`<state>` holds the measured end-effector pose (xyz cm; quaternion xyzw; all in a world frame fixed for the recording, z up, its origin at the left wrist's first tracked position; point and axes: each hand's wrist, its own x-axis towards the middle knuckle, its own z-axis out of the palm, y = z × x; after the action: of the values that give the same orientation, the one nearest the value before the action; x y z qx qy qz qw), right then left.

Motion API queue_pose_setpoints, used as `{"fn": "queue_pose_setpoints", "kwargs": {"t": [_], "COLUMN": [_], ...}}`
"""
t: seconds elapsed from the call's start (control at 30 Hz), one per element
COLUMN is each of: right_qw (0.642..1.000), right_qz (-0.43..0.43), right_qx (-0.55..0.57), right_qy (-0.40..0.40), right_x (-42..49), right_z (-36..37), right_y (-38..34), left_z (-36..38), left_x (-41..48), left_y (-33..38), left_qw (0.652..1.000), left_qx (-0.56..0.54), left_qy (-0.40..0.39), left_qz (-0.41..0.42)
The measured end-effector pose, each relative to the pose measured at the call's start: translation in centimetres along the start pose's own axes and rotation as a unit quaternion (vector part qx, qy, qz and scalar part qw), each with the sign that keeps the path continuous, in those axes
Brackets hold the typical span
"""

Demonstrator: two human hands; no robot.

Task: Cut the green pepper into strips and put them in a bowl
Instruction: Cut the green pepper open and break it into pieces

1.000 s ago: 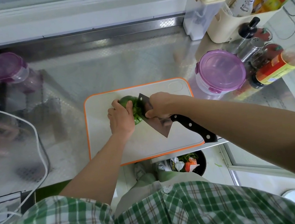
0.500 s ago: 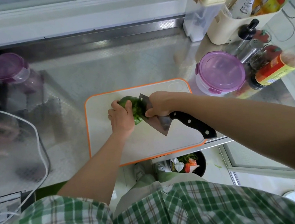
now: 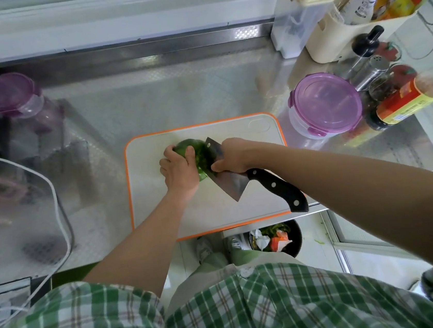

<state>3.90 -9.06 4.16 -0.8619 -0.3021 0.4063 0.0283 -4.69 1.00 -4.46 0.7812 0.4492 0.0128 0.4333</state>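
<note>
A green pepper (image 3: 200, 155) lies on the white cutting board with an orange rim (image 3: 161, 210) in the middle of the steel counter. My left hand (image 3: 179, 169) is clamped over the pepper's left side and hides much of it. My right hand (image 3: 232, 156) presses on the spine of a broad cleaver (image 3: 228, 182), whose blade stands against the pepper's right side. The cleaver's black riveted handle (image 3: 277, 189) points toward the board's near right corner. No bowl is visible.
A tub with a purple lid (image 3: 324, 105) stands just right of the board. Bottles, a shaker and sauce packets (image 3: 402, 99) crowd the right side. A purple-lidded jar (image 3: 13, 98) sits far left. A white cable (image 3: 54, 198) crosses the left. A waste bin (image 3: 275, 238) stands below the counter edge.
Both hands and the cleaver stay in nearly the same place on the pepper; the cleaver's handle has shifted very slightly.
</note>
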Motion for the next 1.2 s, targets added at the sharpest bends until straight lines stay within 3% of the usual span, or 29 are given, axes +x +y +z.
{"fn": "queue_pose_setpoints", "kwargs": {"t": [0.2, 0.47, 0.67, 1.2], "right_qw": [0.999, 1.0, 0.998, 0.993], "right_qz": [-0.01, 0.007, -0.007, -0.017], "right_qx": [-0.041, 0.026, -0.04, -0.117], "right_qy": [-0.014, -0.003, -0.04, 0.0], "right_x": [-1.5, -1.2, -2.5, -1.2], "right_z": [-1.1, 0.2, -1.2, -1.1], "right_y": [-0.3, -0.4, -0.3, -0.8], "left_z": [0.1, 0.2, -0.3, -0.7], "left_x": [-0.2, -0.3, 0.0, 0.6], "left_y": [0.0, 0.3, -0.3, -0.9], "left_qw": [1.0, 1.0, 0.997, 0.998], "left_qx": [-0.001, -0.014, -0.073, -0.061], "left_qy": [-0.001, 0.008, 0.012, -0.01], "left_qz": [0.009, -0.007, -0.035, -0.031]}}
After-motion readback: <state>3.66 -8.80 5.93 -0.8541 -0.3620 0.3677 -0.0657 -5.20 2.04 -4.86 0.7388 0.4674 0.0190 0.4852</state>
